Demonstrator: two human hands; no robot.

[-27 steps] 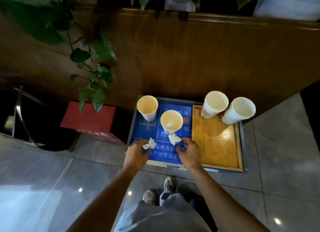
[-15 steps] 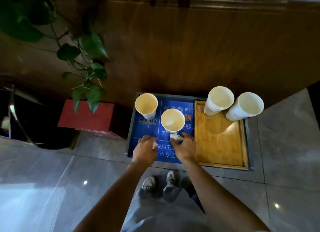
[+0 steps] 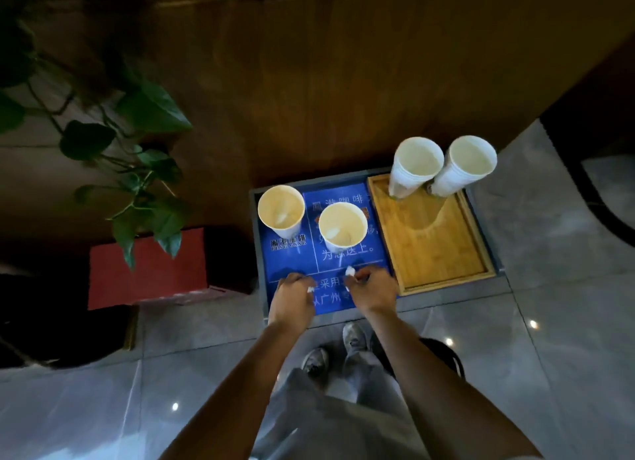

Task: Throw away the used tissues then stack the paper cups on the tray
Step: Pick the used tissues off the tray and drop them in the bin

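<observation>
Two paper cups (image 3: 281,210) (image 3: 342,226) stand upright on a small blue-topped table (image 3: 372,253). Two more white cups (image 3: 416,165) (image 3: 465,164) stand at the far end of a wooden tray (image 3: 436,246) on the table's right half. My left hand (image 3: 293,296) is closed over a crumpled white tissue (image 3: 310,289), of which only a sliver shows. My right hand (image 3: 372,287) is closed on another crumpled tissue (image 3: 349,271) that pokes out at the fingertips. Both hands hover over the table's near edge.
A red box (image 3: 147,270) sits on the floor left of the table, under a leafy plant (image 3: 137,143). A dark bin-like shape (image 3: 51,322) lies further left. A wooden wall panel (image 3: 343,81) rises behind the table. Grey tiled floor (image 3: 549,322) surrounds my feet.
Both hands have closed over the two tissues, which lay loose on the blue top before, and have drawn slightly back toward the near edge. The cups have not moved.
</observation>
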